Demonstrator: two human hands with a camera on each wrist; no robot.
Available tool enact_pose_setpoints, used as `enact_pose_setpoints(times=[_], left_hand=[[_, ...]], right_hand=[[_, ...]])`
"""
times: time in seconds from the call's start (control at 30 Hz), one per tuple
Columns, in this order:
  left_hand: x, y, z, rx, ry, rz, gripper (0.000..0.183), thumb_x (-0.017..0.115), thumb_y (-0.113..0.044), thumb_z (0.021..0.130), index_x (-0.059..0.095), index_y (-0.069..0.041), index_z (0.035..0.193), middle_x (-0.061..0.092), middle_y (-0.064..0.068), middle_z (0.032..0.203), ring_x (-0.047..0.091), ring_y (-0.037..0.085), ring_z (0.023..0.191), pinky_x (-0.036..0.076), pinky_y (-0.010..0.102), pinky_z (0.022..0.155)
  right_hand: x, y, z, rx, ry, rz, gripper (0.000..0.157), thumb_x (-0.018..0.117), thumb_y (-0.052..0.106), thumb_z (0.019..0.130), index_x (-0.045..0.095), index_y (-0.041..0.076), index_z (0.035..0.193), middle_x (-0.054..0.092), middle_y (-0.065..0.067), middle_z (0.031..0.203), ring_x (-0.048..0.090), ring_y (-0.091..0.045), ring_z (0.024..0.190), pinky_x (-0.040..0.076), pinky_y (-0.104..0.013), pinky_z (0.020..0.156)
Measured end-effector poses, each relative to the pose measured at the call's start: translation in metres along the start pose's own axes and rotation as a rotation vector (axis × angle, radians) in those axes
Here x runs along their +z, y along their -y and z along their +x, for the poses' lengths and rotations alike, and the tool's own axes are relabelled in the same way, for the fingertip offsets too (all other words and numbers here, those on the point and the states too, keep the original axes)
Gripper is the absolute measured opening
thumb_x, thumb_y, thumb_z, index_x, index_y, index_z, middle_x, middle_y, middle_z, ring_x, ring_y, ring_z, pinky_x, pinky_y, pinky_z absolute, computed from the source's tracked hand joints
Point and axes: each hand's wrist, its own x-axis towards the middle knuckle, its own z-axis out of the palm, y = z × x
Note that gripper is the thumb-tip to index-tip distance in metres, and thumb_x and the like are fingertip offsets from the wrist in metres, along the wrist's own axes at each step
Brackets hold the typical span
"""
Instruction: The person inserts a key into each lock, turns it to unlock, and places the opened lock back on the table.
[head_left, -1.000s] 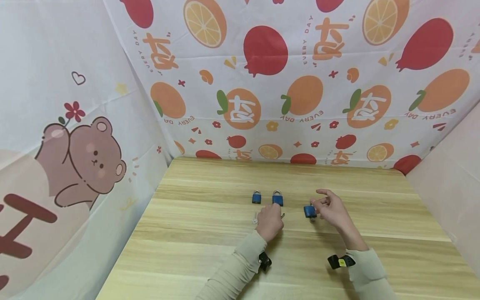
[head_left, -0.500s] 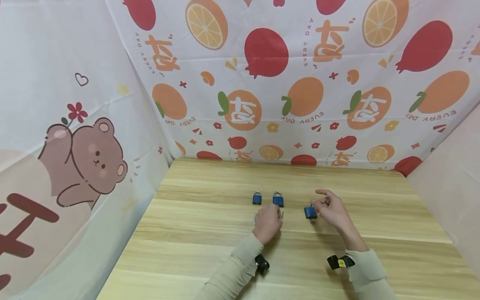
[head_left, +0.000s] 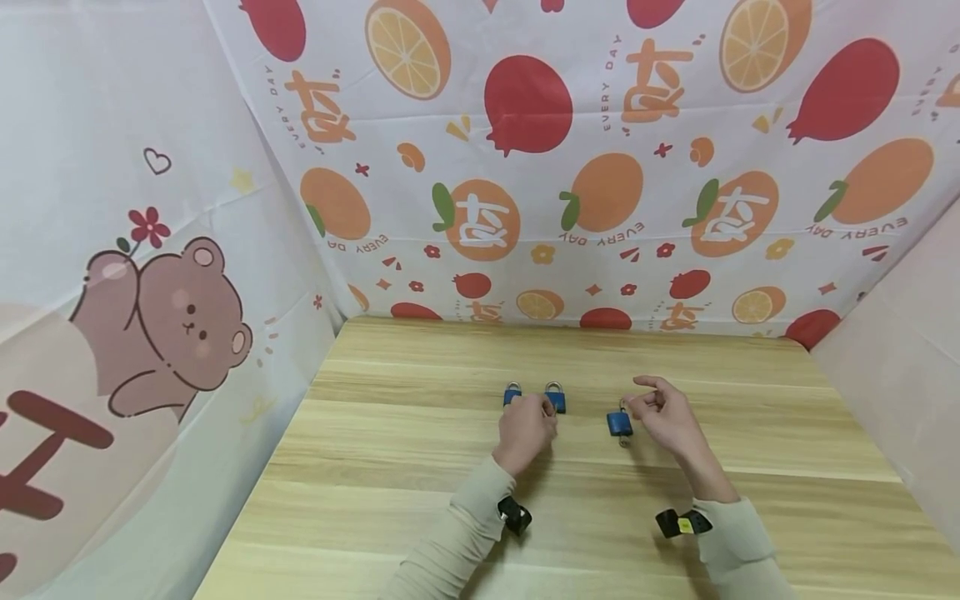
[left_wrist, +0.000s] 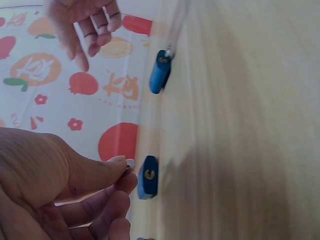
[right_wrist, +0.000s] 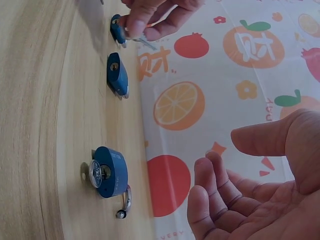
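Observation:
My left hand (head_left: 524, 429) pinches a small key (right_wrist: 145, 42) between thumb and fingers, just in front of the blue padlocks. The middle padlock (head_left: 556, 402) lies close beyond its fingertips, its keyhole (left_wrist: 149, 174) facing the left wrist camera. The left padlock (head_left: 512, 395) is partly hidden behind that hand. My right hand (head_left: 663, 417) hovers beside the right padlock (head_left: 619, 423), its fingers loosely bent and holding nothing. A key (right_wrist: 95, 173) with a round head sits in that padlock's keyhole, and its shackle (right_wrist: 126, 202) is swung out of the body.
A light wood table (head_left: 375, 467) carries the padlocks in a rough row. Behind it hangs a white cloth (head_left: 420, 150) printed with fruit, and at the left another cloth (head_left: 60, 150) bears a bear. Each wrist wears a black camera strap (head_left: 514, 516).
My left hand has shifted slightly left and toward the padlocks with the key, now overlapping the left padlock. The right hand stays in place.

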Motion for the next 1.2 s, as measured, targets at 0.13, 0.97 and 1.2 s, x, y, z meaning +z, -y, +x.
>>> enact_pose_setpoints(times=[0.13, 0.97, 1.2], left_hand=[[-0.007, -0.002, 0.003, 0.003, -0.023, -0.018, 0.012, 0.072, -0.008, 0.089, 0.070, -0.012, 0.078, 0.069, 0.000, 0.071, 0.054, 0.010, 0.057, 0.040, 0.023, 0.049], [-0.029, -0.011, 0.013, 0.064, -0.159, -0.181, 0.013, 0.067, -0.007, 0.094, 0.076, -0.004, 0.102, 0.076, 0.005, 0.085, 0.066, 0.014, 0.070, 0.049, 0.025, 0.063], [-0.033, -0.014, 0.013, 0.066, -0.179, -0.231, 0.015, 0.064, -0.005, 0.094, 0.077, -0.005, 0.103, 0.076, 0.006, 0.086, 0.067, 0.016, 0.073, 0.051, 0.027, 0.066]], right_hand=[[0.000, 0.001, 0.000, -0.004, -0.008, 0.003, 0.048, 0.060, 0.020, 0.102, 0.048, -0.001, 0.144, 0.068, -0.026, 0.115, 0.066, -0.010, 0.083, 0.053, -0.027, 0.071], [0.006, 0.006, -0.001, -0.023, -0.050, -0.020, 0.037, 0.060, 0.022, 0.102, 0.059, 0.004, 0.135, 0.067, -0.014, 0.110, 0.061, -0.016, 0.089, 0.048, -0.023, 0.069], [0.008, 0.008, 0.000, -0.035, -0.062, -0.016, 0.037, 0.061, 0.023, 0.102, 0.060, 0.004, 0.134, 0.068, -0.014, 0.111, 0.060, -0.009, 0.086, 0.049, -0.022, 0.070]])
